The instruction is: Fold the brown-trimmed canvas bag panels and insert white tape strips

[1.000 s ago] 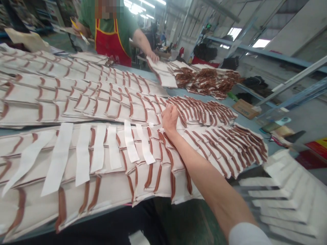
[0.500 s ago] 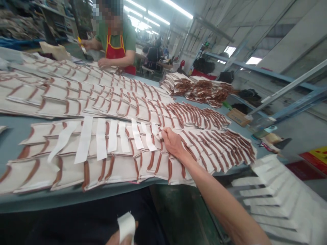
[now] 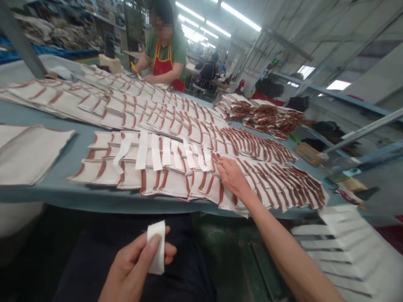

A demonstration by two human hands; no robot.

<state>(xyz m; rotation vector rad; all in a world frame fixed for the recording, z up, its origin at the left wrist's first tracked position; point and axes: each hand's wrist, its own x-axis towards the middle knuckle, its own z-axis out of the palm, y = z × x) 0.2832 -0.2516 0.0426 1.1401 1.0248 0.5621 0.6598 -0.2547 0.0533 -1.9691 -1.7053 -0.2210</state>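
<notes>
My left hand (image 3: 132, 260) is closed on a small stack of white fabric strips (image 3: 156, 251), thumb on top, in front of my lap below the table edge. My right hand (image 3: 232, 175) reaches over the table with its fingers stretched out, resting on overlapping cream fabric pieces with brown edging (image 3: 204, 184). Just left of its fingertips lies a white strip (image 3: 207, 159). Further left, several more white strips (image 3: 156, 152) lie in a row across the same pieces. No strip shows in my right hand; the undersides of its fingers are hidden.
Longer rows of similar cream pieces (image 3: 116, 110) lie behind. Larger cream pieces (image 3: 28, 155) are at the left. A heap of brown-edged pieces (image 3: 267, 115) stands at the back right. White slit sheets (image 3: 346, 247) hang at the lower right. A co-worker in a red apron (image 3: 162, 61) works across the table.
My left hand has risen further into view with the strips. My right hand has gone from a closed pinch to stretched fingers, a strip lying beside it. The view has shifted left.
</notes>
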